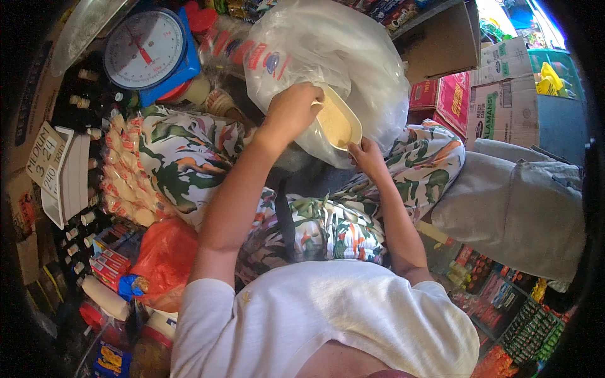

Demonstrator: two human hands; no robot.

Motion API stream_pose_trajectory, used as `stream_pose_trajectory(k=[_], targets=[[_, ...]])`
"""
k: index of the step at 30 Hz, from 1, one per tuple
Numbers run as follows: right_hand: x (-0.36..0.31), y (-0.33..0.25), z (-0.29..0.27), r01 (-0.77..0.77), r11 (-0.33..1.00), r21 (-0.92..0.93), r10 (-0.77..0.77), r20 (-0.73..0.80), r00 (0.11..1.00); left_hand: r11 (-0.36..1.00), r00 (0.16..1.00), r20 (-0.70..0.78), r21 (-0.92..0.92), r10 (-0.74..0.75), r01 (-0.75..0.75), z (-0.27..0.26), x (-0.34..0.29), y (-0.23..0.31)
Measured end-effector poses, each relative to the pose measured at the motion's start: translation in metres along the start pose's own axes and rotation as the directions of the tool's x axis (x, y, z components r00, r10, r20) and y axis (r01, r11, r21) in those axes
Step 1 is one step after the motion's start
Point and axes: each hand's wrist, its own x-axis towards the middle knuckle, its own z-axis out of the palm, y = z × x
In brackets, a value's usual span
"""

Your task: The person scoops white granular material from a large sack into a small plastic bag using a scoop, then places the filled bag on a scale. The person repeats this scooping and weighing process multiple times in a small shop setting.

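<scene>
The left hand has its fingers closed tight on the far left side of a white tub. The tub has pale yellow powder in it and sits in front of the person, over the open mouth of a big see-through plastic bag. The right hand is at the tub's near right end with its fingers bent; I cannot tell if they pinch the tub, the bag's edge or both. The bag lies between two knees in leafy trousers. Far to the left is a blue scale with a round dial. Nearer on the left is a red plastic bag, and a grey cloth is on the right.
</scene>
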Motion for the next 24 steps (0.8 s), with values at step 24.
stream_pose_trajectory(k=[24], targets=[[-0.053,-0.048,-0.063,0.178,0.964,0.196,-0.177,-0.021,0.984,0.422,0.608,-0.181,-0.862,-0.773,0.280,-0.045,-0.018,-0.063]])
